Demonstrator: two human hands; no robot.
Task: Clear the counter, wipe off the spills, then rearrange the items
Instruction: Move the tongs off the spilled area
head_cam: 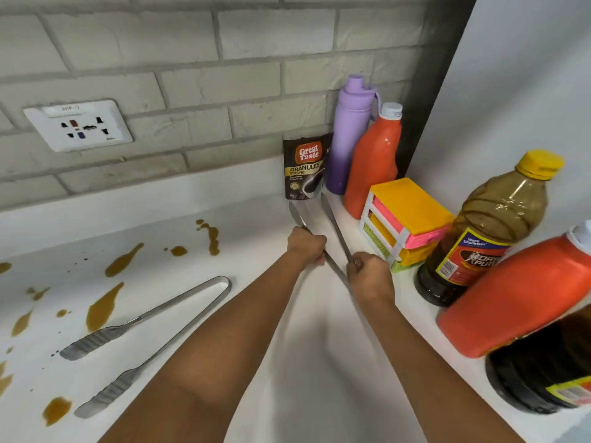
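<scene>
My left hand (306, 246) and my right hand (367, 271) each grip one arm of a pair of metal tongs (332, 223). The two arms spread apart, and their tips point at a dark coffee granules pouch (305, 167) leaning on the wall. A second pair of metal tongs (179, 318) lies flat on the white counter (319, 362) to the left of my arms. Brown liquid spills (104, 310) and small dark specks are scattered over the counter's left half, with one streak (212, 236) near the back.
Along the right wall stand a purple flask (348, 135), an orange bottle (374, 167), a small coloured drawer box (406, 219), a brown bottle with a yellow cap (489, 225), a second orange bottle (518, 295) and a dark bottle (543, 372). A wall socket (80, 124) sits on the brick backsplash.
</scene>
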